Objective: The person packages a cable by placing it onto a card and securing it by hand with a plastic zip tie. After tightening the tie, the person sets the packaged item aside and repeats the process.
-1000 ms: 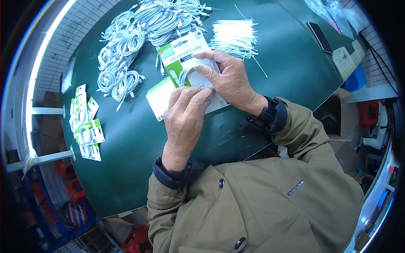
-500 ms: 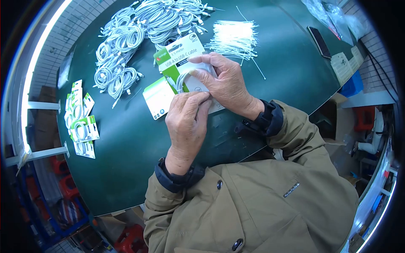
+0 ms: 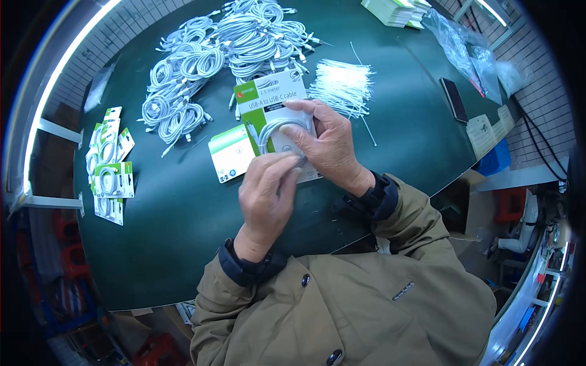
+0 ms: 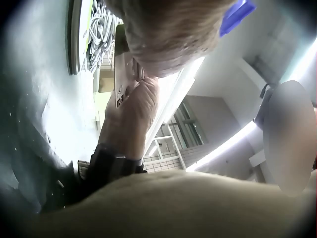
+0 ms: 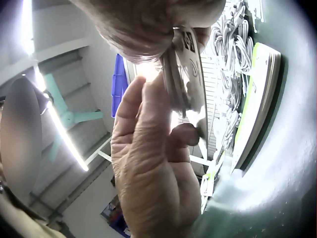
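Both grips closed on the cable card [image 3: 267,100] above the worktop [image 3: 177,219]: right hand [image 3: 326,143] wraps its side, left hand [image 3: 265,189] pinches its lower edge.

A dark green bench [image 3: 183,244] fills the middle, with white tiled wall [image 3: 91,61] at 10 and 2 o'clock, a long tube light [image 3: 43,91] along 9 o'clock, a blue crate [image 3: 492,161] at 3 o'clock and red stools [image 3: 154,352] at 7 o'clock.

One packaging card [image 3: 268,97], green and white, printed "USB-A to USB-C cable", upper centre of frame, tilted, top edge towards upper left. A white cable [image 3: 269,129] is coiled in a loop against its front.
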### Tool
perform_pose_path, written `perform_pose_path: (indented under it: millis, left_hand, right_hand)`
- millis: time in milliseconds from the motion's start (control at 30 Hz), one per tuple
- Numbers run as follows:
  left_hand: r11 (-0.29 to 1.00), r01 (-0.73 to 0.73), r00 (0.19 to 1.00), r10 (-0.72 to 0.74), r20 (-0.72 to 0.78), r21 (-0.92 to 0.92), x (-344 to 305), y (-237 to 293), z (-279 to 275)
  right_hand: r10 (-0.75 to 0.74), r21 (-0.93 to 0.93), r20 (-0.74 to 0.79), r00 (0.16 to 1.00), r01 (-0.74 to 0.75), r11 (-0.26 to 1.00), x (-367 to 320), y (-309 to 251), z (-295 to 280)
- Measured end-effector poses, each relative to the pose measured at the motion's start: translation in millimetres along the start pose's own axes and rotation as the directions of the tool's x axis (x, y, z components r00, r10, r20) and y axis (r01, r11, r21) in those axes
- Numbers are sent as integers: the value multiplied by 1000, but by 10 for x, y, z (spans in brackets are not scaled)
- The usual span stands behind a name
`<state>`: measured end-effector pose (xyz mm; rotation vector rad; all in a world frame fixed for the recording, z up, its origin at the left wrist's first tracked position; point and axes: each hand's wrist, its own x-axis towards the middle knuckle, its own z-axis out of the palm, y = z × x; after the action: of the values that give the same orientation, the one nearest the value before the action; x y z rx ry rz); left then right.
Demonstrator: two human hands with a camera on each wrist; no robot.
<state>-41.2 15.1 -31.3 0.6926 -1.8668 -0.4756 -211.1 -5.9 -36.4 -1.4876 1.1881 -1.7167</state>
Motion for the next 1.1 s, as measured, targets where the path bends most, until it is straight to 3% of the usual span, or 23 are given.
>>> perform_pose_path:
  millis: [100,167,200,233,300,400,433,500,533,633,667,733,800,833,867,967,1000,1100]
  left_hand:
    - [998,62,984,-66,-166,-25,-20,-1,-105]
    - [990,140,947,-131,-294,6,31,-76,-154]
    - [968,244,941,-252,-227,-64,25,-108,-170]
    - [883,374,904,-416,-104,-283,19,-90,-163]
    - [524,601,760,-608,229,-604,19,-20,-140]
    - [375,642,694,-656,297,-669,54,38,-115]
    - [324,649,672,-668,320,-688,78,48,-119]
    - [435,728,650,-684,332,-530,158,-31,-283]
    - [482,756,638,-695,332,-443,203,-86,-378]
    - [843,510,856,-477,200,-171,349,-199,-559]
    - [815,544,834,-500,233,-201,421,-129,-625]
    - [883,469,853,-452,260,-6,562,-21,-740]
    - [936,315,897,-347,273,154,623,-43,-758]
    - [951,272,916,-303,264,146,653,-32,-757]
    - [964,228,932,-257,256,136,692,-4,-752]
    - [988,156,982,-156,104,14,708,-2,-679]
    - [990,137,990,-136,31,-37,692,-21,-663]
    - [990,144,988,-144,-56,3,628,-77,-638]
  right_hand:
    - [-141,-122,9,990,141,982,21,-53,-23]
    - [-157,-149,7,988,157,976,25,-74,-17]
    - [-166,-160,7,986,165,973,27,-82,-12]
    - [-167,-158,-4,986,164,974,21,-93,2]
    - [-165,-153,-24,986,160,975,-3,-110,36]
    - [-161,-82,-38,986,157,984,13,-67,63]
    - [-75,-56,-26,997,73,996,6,-101,57]
    - [96,-10,11,995,-96,995,-3,-242,-5]
    - [-26,-144,-18,999,23,989,47,-282,-62]
    - [-350,-484,25,936,318,815,203,-437,-244]
    - [-415,-561,82,906,386,733,224,-547,-291]
    - [-542,-640,175,822,514,572,236,-667,-246]
    - [-420,-510,360,833,552,660,219,-750,-139]
    - [-358,-447,452,817,554,702,195,-779,-101]
    - [-216,-459,516,829,480,748,151,-782,-86]
    - [-200,-323,419,885,352,879,123,-540,-23]
    - [-122,-325,375,919,254,911,110,-651,-14]
    - [86,1,301,950,-91,996,51,-599,7]
